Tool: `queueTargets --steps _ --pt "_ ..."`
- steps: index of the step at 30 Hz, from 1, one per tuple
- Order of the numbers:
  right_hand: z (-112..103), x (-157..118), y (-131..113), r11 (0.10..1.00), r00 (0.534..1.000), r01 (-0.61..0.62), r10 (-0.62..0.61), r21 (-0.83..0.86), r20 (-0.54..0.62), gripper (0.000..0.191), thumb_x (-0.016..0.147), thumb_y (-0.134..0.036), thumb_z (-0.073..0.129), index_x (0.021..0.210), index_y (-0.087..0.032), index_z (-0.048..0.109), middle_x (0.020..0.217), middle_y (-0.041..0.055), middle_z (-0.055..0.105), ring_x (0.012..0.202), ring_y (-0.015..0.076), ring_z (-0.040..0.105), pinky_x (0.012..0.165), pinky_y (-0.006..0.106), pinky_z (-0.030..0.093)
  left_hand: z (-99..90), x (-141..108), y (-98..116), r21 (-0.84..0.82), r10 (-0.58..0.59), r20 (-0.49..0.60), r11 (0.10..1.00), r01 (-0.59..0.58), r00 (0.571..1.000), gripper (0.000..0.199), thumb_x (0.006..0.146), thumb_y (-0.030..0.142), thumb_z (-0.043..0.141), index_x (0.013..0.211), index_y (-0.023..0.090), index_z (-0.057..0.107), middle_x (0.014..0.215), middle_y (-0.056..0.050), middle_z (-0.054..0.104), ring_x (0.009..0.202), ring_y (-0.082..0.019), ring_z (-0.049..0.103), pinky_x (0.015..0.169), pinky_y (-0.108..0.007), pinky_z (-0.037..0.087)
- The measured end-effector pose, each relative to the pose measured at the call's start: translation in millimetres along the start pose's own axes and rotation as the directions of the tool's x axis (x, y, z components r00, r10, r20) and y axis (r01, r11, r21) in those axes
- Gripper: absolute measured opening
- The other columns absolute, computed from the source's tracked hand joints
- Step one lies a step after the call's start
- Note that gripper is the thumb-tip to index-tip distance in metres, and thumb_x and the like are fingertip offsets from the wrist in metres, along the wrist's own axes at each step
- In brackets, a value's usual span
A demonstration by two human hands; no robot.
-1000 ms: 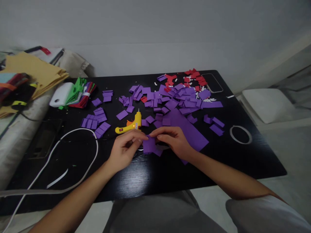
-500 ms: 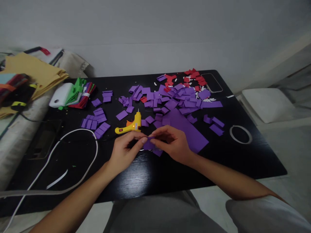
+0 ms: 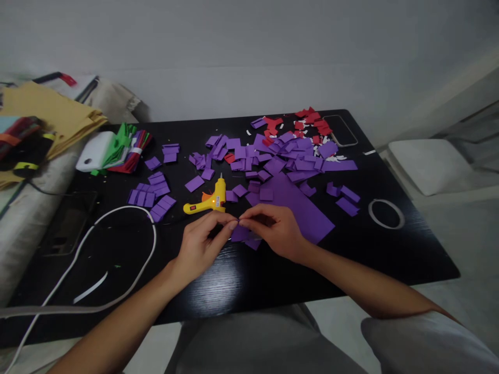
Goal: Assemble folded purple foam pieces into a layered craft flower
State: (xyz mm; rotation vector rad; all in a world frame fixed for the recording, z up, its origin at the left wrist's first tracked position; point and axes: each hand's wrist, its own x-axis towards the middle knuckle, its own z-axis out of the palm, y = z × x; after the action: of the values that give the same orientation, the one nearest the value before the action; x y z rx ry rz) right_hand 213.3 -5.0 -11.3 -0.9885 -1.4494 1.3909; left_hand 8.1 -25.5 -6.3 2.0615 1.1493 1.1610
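My left hand point(image 3: 205, 239) and my right hand point(image 3: 276, 229) meet at the fingertips over the front middle of the table. Both are closed in a pinch on a small purple paper piece point(image 3: 238, 232), its upper edge mostly hidden by the fingers. Purple paper and a clear or greyish bit show beneath, partly covered by my right hand. A yellow hot glue gun point(image 3: 206, 202) lies just beyond my left hand. Behind my right hand stretches a large purple sheet point(image 3: 307, 213), with a heap of small folded purple pieces point(image 3: 288, 153) on its far end.
Red paper pieces point(image 3: 312, 119) and white scraps lie at the back, near a phone-shaped frame point(image 3: 343, 131). A tape ring point(image 3: 385, 214) rests at right. Folded purple pieces point(image 3: 142, 195), bundled coloured strips point(image 3: 125, 150), a phone point(image 3: 70, 223) and a looping white cable point(image 3: 155, 234) occupy the left.
My fingertips have drawn closer together along the purple piece's upper edge, so less of that edge shows. The view has shifted very slightly; the glue gun and loose pieces stay in place.
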Motion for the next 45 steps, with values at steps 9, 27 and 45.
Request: queueTargets --steps 9,27,45 --pt "-1.0 -0.3 -3.8 1.0 1.0 -0.001 0.001 -0.023 0.008 0.011 0.089 -0.032 0.077 0.093 -0.021 0.078 0.086 0.0013 0.079 0.077 0.0152 0.073 0.073 0.027 0.058 -0.7 -1.0 -1.1 -0.025 -0.055 -0.04 0.998 0.054 0.998 0.005 0.098 0.015 0.068 0.099 0.018 0.072 0.091 0.0 0.077 0.081 -0.01 0.071 0.078 -0.019 0.055" --pt "-7.5 2.9 -4.2 0.963 0.991 0.132 -0.124 -0.234 0.049 0.009 0.094 -0.027 0.072 0.091 -0.021 0.078 0.086 0.0013 0.079 0.078 0.0155 0.071 0.074 0.027 0.053 -3.5 5.9 -5.2 -0.14 -0.174 0.008 0.975 0.173 0.985 0.004 0.093 0.021 0.074 0.091 0.019 0.076 0.082 0.0 0.077 0.074 -0.011 0.072 0.074 -0.02 0.058" --pt "-5.1 2.9 -7.3 0.984 0.989 -0.072 0.048 0.166 0.143 0.04 0.087 -0.024 0.075 0.126 -0.025 0.067 0.109 0.0044 0.077 0.101 0.0194 0.075 0.095 0.036 0.06 0.5 11.6 -10.8 -0.597 -0.54 0.162 0.613 0.518 0.826 0.026 0.086 0.041 0.079 0.098 0.018 0.075 0.068 0.0 0.071 0.061 -0.015 0.067 0.063 -0.026 0.056"
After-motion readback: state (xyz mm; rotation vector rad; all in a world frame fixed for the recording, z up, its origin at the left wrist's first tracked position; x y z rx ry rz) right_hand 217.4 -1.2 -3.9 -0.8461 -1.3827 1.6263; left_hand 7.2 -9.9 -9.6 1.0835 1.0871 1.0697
